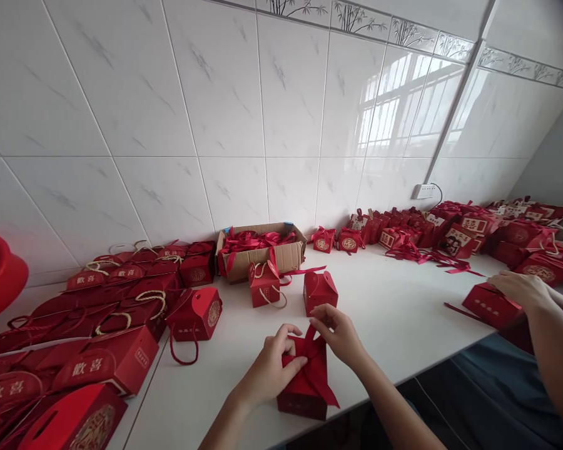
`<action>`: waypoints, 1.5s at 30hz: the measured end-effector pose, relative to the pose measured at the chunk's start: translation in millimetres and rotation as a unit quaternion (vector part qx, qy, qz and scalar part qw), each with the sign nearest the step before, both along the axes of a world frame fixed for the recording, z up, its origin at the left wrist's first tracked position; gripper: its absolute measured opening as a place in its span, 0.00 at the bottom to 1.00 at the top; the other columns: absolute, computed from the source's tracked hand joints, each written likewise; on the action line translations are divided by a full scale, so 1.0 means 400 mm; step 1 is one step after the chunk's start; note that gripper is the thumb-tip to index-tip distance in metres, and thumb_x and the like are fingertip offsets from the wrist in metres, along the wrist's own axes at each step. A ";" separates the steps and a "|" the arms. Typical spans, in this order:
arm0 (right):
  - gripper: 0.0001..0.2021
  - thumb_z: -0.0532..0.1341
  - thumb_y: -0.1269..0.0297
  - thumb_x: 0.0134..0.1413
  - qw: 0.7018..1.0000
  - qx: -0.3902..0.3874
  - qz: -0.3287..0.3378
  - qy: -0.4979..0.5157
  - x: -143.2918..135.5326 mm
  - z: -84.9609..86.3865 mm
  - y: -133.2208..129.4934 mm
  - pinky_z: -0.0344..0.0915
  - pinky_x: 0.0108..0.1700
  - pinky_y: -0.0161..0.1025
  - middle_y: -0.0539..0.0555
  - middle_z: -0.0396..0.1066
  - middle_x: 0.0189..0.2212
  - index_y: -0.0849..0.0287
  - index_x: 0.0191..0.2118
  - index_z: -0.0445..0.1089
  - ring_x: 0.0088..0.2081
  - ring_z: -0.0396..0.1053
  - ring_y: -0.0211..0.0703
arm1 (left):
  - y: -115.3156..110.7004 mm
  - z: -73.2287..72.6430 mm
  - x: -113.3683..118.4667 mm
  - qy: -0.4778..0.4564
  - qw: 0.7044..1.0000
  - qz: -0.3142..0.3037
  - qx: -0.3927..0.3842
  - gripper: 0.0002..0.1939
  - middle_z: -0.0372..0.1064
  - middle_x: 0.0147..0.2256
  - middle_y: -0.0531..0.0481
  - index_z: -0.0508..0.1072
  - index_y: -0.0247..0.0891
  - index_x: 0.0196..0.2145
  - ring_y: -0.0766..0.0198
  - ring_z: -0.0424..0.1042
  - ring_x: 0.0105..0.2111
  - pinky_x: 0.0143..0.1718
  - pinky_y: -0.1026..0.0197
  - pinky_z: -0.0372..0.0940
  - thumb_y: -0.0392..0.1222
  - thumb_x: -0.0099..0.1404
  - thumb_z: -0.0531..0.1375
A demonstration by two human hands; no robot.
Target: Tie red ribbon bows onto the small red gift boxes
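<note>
Close in front of me on the white table stands a red gift box (304, 400) with a red ribbon (321, 382) lying across its top. My left hand (274, 359) rests at the box's left side, thumb pressed onto the ribbon at the top, fingers curled. With thumb and forefinger, my right hand (336, 330) pinches a raised part of that ribbon above the box. Just behind stands another red box (319, 291), and left of it a small red box with a cord handle (264, 285).
A cardboard carton (244, 265) of red ribbons stands against the tiled wall. Rows of red boxes (122, 356) fill the left. More boxes (408, 228) line the back right. At right, a co-worker's hand (516, 287) touches a red box (490, 306). A red basin (2, 275) is far left.
</note>
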State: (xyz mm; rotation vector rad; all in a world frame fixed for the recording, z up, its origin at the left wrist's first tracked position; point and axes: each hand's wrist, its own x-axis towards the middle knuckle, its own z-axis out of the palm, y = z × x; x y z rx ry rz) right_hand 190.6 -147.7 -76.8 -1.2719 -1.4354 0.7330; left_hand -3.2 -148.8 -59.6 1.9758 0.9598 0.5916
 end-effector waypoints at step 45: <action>0.13 0.51 0.55 0.60 0.985 0.053 -0.136 -0.095 0.023 0.025 -0.197 0.59 0.30 0.36 0.53 0.64 0.27 0.57 0.29 0.62 0.30 0.62 0.40 | 0.036 0.046 -0.010 0.006 0.997 0.066 0.032 0.21 0.63 0.25 0.54 0.72 0.38 0.36 0.66 0.61 0.26 0.27 0.64 0.56 0.57 0.64 0.50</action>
